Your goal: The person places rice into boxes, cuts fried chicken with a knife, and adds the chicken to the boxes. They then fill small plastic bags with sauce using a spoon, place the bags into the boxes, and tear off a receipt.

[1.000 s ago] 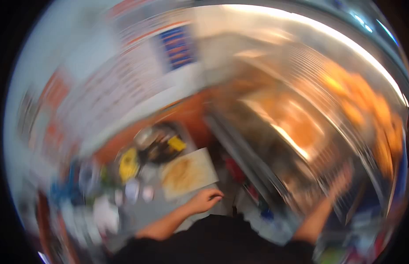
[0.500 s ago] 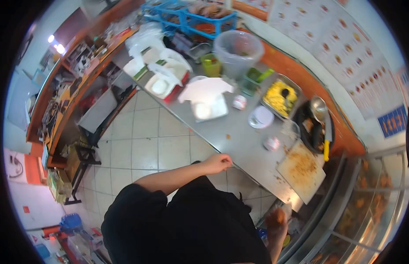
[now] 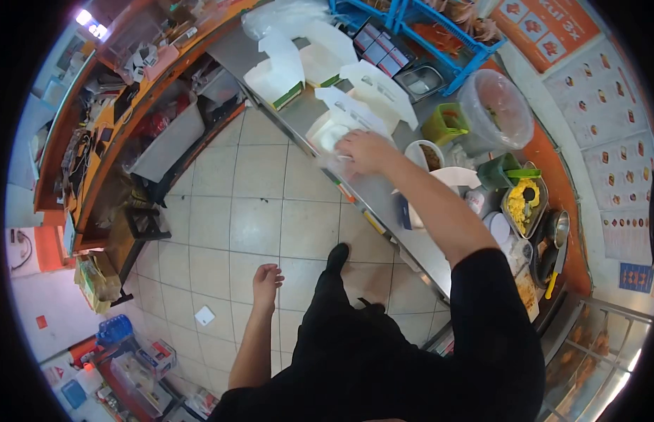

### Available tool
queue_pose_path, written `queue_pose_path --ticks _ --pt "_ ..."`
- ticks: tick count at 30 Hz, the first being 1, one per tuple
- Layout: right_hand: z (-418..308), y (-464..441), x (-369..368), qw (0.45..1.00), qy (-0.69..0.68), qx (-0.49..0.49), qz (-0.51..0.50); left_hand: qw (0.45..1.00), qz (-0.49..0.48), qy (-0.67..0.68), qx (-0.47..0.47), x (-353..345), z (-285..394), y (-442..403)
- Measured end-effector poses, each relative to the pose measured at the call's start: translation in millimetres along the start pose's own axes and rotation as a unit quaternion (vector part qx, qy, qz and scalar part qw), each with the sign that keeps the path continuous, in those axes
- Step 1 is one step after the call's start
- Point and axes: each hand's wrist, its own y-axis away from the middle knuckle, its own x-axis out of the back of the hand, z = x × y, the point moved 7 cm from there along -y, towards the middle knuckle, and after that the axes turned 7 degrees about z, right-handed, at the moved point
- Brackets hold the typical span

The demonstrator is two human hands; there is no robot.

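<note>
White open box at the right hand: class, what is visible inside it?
Inside the box, a rounded white lump shows. The right hand covers part of the interior, so what lies beneath it cannot be seen.

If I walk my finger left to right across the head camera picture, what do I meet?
White square on the floor, left hand, right hand, yellow-green container, clear plastic bucket, yellow-handled knife, blue wall poster.

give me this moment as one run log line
right hand: at open white box on counter, grip unclear | left hand: above tiled floor, nothing visibly held
</note>
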Motion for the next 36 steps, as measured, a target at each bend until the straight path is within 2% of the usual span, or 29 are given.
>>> queue_pose_path --ticks 1,3,4,5,6,7,8,9,10,12,13,16,17,18,19,20,21,22,23,24,25,27,29,31,32,34,35,36 --pt "8 -7 -9 1.0 -0.003 -0.001 -0.004 1.0 0.017 0.013 0.014 12 -8 0" --pt "18 -6 -34 0.986 0.025 -0.022 -0.163 0.999 0.024 0.01 0.032 22 -18 2" --pt "16 -3 -31 0.986 0.02 -0.026 -0.162 0.999 0.015 0.003 0.042 21 -18 6" --pt "13 2 -8 0.998 -0.033 -0.04 -0.023 0.999 0.005 -0.007 0.053 20 -19 11" --pt "5 16 26 0.988 -0.082 -0.057 0.117 0.998 -0.015 -0.016 0.052 13 -17 11" --pt "-10 39 71 0.969 -0.131 -0.109 0.181 0.998 -0.02 -0.025 0.051 6 -17 7" --pt "-28 72 108 0.94 -0.177 -0.159 0.245 0.996 -0.066 -0.042 0.041 -10 -16 3" --pt "-37 114 119 0.92 -0.154 -0.193 0.303 0.991 -0.113 -0.06 0.028 -28 -10 -2" --pt "-45 163 129 0.896 -0.128 -0.225 0.36 0.99 -0.122 -0.068 0.02 -48 -1 -4" --pt "-60 275 100 0.859 -0.079 -0.388 0.324 0.965 -0.2 -0.167 -0.018 -99 18 -4" --pt "-70 335 64 0.838 -0.063 -0.441 0.317 0.954 -0.234 -0.185 -0.038 -117 15 -14" --pt "-137 524 -20 0.751 -0.098 -0.613 0.225 0.879 -0.39 -0.269 -0.061 -210 0 -11" --pt "-171 600 -40 0.654 -0.091 -0.707 0.252 0.841 -0.42 -0.329 -0.087 -241 -4 1" --pt "-214 670 -68 0.547 -0.094 -0.782 0.284 0.804 -0.446 -0.386 -0.072 -272 1 34" --pt "-262 759 -111 0.382 -0.022 -0.839 0.387 0.768 -0.498 -0.398 -0.064 -301 -12 48" --pt "-322 830 -143 0.216 0.049 -0.855 0.47 0.72 -0.536 -0.435 -0.069 -330 -20 75" --pt "-375 880 -124 0.112 0.128 -0.861 0.48 0.681 -0.56 -0.465 -0.077 -365 -27 104" --pt "-437 922 -117 -0.019 0.192 -0.835 0.516 0.633 -0.582 -0.503 -0.086 -385 -38 131" --pt "-489 955 -106 -0.114 0.255 -0.819 0.502 0.595 -0.594 -0.534 -0.094 -402 -51 156" --pt "-529 975 -85 -0.138 0.36 -0.761 0.521 0.557 -0.605 -0.559 -0.103 -422 -62 182" --pt "-559 1000 -71 -0.186 0.374 -0.77 0.482 0.523 -0.611 -0.584 -0.111 -440 -77 207" --pt "-590 1049 -43 -0.208 0.389 -0.738 0.511 0.463 -0.609 -0.634 -0.112 -475 -113 252" --pt "-595 1106 -17 -0.2 0.394 -0.731 0.52 0.423 -0.594 -0.673 -0.122 -506 -145 296" --pt "-580 1143 38 -0.048 0.494 -0.735 0.462 0.41 -0.601 -0.678 -0.108 -531 -186 341" --pt "-579 1167 45 -0.057 0.489 -0.738 0.462 0.407 -0.607 -0.677 -0.085 -537 -200 363" --pt "-573 1229 67 0.016 0.453 -0.743 0.493 0.385 -0.618 -0.678 -0.101 -547 -218 427" --pt "-578 1260 75 0.013 0.456 -0.74 0.494 0.369 -0.63 -0.675 -0.112 -553 -227 457" --pt "-585 1294 73 -0.048 0.441 -0.754 0.484 0.369 -0.631 -0.673 -0.115 -560 -234 474"
